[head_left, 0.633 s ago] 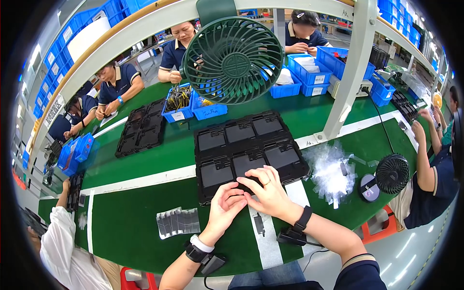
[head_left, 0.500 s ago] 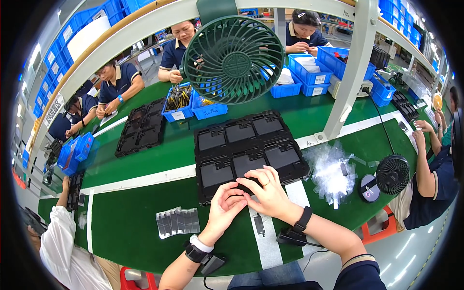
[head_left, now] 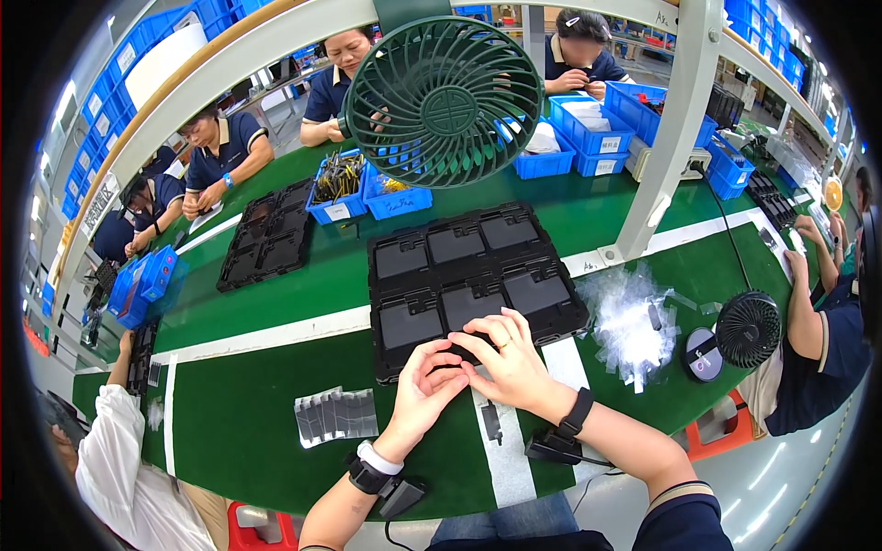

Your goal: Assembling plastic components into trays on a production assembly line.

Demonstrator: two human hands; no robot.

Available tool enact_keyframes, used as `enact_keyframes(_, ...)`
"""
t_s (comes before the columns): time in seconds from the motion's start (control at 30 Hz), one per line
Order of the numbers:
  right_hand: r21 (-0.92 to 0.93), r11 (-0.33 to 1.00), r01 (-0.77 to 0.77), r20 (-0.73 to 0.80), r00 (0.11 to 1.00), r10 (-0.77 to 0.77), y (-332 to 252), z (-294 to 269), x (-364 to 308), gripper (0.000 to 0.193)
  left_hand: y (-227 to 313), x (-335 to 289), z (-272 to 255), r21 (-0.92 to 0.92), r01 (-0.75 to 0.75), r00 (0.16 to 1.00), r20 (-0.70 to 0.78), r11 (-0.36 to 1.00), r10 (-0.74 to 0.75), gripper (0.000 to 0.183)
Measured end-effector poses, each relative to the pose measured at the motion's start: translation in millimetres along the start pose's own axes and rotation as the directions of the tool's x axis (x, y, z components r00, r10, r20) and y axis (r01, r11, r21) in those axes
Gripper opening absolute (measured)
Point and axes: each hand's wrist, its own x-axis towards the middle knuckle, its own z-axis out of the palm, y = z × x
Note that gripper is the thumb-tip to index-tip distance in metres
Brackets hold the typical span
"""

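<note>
The left grip (head_left: 427, 386) and the right grip (head_left: 501, 363) meet at the fingertips, in front of the near edge of a black tray (head_left: 573, 321). The fingers are bent and close to each other; whether they pinch a small thing between them, I cannot tell, because the fingers hide this place. The tray lies on the green surface (head_left: 239, 395), just beyond the hands, and in its six compartments sit dark flat pieces (head_left: 411, 324).

For such fine finger work, I think it is better to press lightly, with the tips only, and to hold any thin part by its edges. Both wrists should be steady and a little raised, so that the black box (head_left: 551, 447) near the right wrist does not rub the small dark part (head_left: 492, 422) on the white strip (head_left: 514, 473). The clear strips with grey sections (head_left: 336, 418), at the left, and the heap of clear film (head_left: 629, 317), at the right, look light, so sleeves and forearms should rather pass around them.
</note>
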Motion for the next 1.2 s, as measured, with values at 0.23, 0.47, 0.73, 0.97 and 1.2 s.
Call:
enact_keyframes(0.23, 0.007, 1.0, -0.012, 0.008, 1.0, 0.012, 0.6, 1.0, -0.4, 0.043, 3.1, -0.7, -3.2, 0.015, 0.029, 0.999, 0.02, 0.999, -0.029, 0.05)
enact_keyframes(0.47, 0.016, 1.0, -0.009, 0.01, 1.0, 0.009, 0.3, 0.8, -0.3, 0.044, 3.7, 0.0, -4.0, 0.016, 0.021, 1.0, 0.012, 1.0, -0.021, 0.051)
enact_keyframes(0.73, 0.024, 1.0, -0.005, 0.027, 1.0, 0.004, 1.4, 1.3, -1.0, 0.045, 3.0, 0.3, -4.2, 0.024, 0.025, 1.0, 0.0, 0.999, -0.025, 0.051)
enact_keyframes(0.97, 0.023, 1.0, -0.003, 0.032, 0.999, 0.003, 1.1, 1.1, -1.3, 0.046, 2.3, 0.4, -5.0, 0.041, 0.031, 0.999, 0.005, 0.999, -0.032, 0.049)
enact_keyframes(1.2, 0.031, 0.999, -0.011, 0.039, 0.999, 0.01, 1.2, 1.0, -1.4, 0.047, 2.2, 0.0, -5.0, 0.018, 0.041, 0.999, 0.018, 0.999, -0.041, 0.05)
